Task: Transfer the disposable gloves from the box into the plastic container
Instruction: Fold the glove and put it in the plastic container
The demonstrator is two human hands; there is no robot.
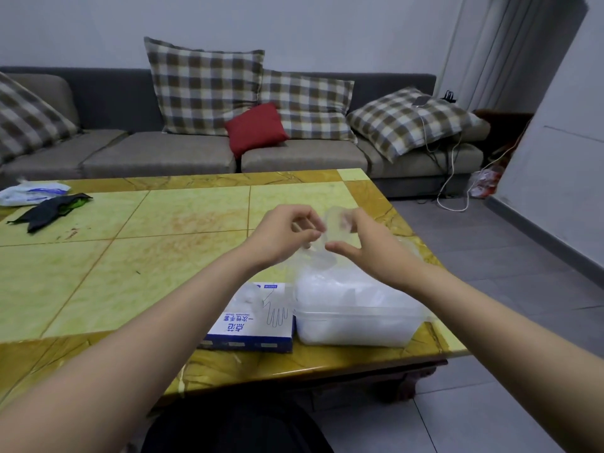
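Left hand [287, 233] and right hand [366, 246] pinch one clear glove [336, 220] between them. Desk [163, 256]; container [359, 310], heaped, at 5 o'clock; box [258, 325] just beside, at its 9 o'clock. Risk: flimsy film may slip, or the heap may spill.

Dim, flat indoor light; soft shadows; wide-angle bending at edges; slight overall softness; faint sheen on table [163, 223].

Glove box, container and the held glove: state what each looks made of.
Glove box: printed cardboard, slightly glossy, with crisp folded edges. Plastic container: translucent rigid plastic; the white contents show through its wall. Disposable glove, pinched between left hand and right hand: thin clear plastic film, probably polyethylene; the table shows through it.
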